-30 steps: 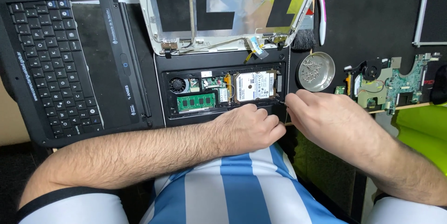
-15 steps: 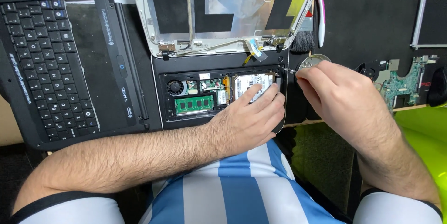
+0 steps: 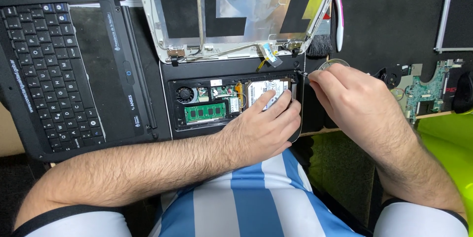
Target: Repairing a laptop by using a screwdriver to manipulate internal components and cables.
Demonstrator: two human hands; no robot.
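I see my left hand (image 3: 263, 128) lying open on the hard drive (image 3: 266, 92). My right hand (image 3: 352, 101) pinches a thin screwdriver (image 3: 301, 73) at the laptop base (image 3: 231, 67) corner.

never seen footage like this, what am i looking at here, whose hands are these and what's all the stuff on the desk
The one view comes from a camera worn on a person's head, looking down at their own arms. An opened laptop base lies on the dark desk, showing its fan, a green memory stick and a silver hard drive. The left hand rests on the drive. The right hand pinches a thin tool at the base's corner. A removed keyboard panel lies left, a bare screen lid above, a green circuit board right.
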